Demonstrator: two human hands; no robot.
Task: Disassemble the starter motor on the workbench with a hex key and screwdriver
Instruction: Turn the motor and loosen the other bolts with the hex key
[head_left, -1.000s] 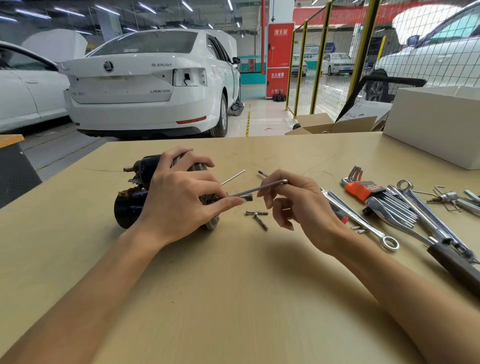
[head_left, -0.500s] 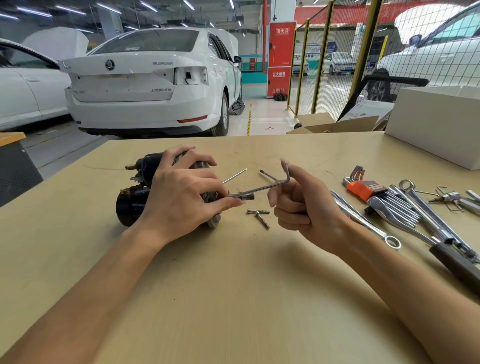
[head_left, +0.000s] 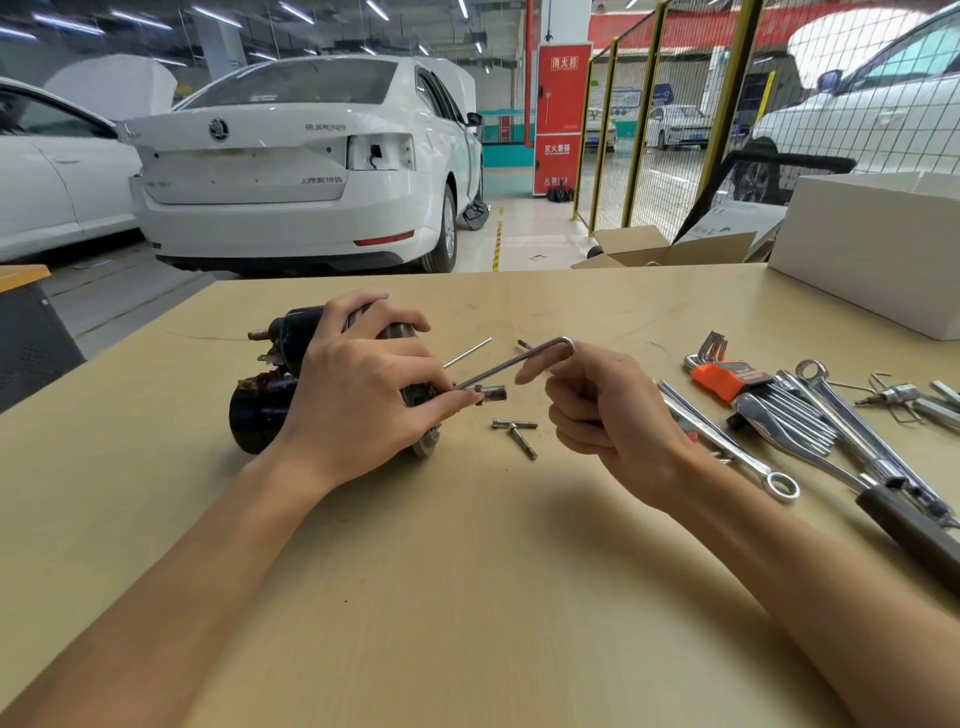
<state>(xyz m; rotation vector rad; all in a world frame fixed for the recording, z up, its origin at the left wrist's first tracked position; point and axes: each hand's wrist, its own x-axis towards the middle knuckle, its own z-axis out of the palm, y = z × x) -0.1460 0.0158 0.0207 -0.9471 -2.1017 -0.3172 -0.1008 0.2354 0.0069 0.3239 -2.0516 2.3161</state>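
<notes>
One starter motor (head_left: 270, 410) lies on its side mid-left on our workbench (head_left: 467, 597), well back from the near edge, bare wood in front. Our left hand (head_left: 363, 400) clasps it, fingers curled over the body. A hex key (head_left: 519, 361) runs from its right end; our right hand (head_left: 608, 415), fingers curled, pinches the bent end. Two loose bolts (head_left: 517, 434) lie just beside; wrenches (head_left: 727, 441) further right.

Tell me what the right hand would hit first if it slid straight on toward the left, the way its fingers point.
Probably the left hand, whose fingertips sit at the starter motor just beyond the hex key that the right hand holds. Two loose bolts lie slightly nearer the camera, likely below that line; depth is unclear.
</notes>
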